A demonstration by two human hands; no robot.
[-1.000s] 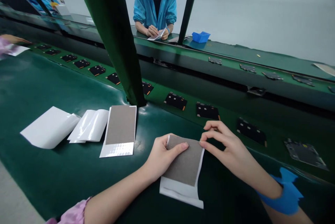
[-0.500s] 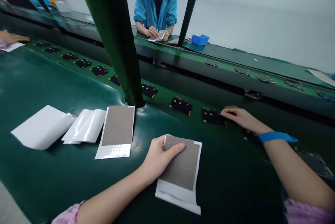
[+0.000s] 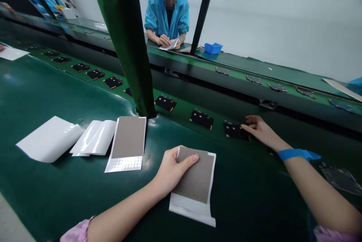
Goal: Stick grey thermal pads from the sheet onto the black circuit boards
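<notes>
My left hand (image 3: 172,170) is closed on a grey sheet with white backing (image 3: 195,181), the thumb lying across its top face. The backing's lower strip sticks out below the grey part and bends slightly. My right hand (image 3: 263,130), with a blue band at the wrist, reaches over the green strip beyond the table edge. Its thumb overlaps the right side of a flat black electronic panel (image 3: 233,130), and the thumb and fingers are apart. Contact between thumb and panel is hard to tell. Similar black panels (image 3: 201,118) lie in a row to the left.
Another grey sheet on white backing (image 3: 128,136) lies left of my hands, beside curled white liners (image 3: 97,136) and a larger white sheet (image 3: 48,140). A green-wrapped post (image 3: 127,45) rises from the table. Opposite, a person (image 3: 166,15) handles a sheet near a blue tray (image 3: 213,48).
The black panels have shifted slightly right along the green strip. My right thumb and fingers have spread from a pinch at the panel's edge. My left hand keeps its hold; the view has tilted slightly.
</notes>
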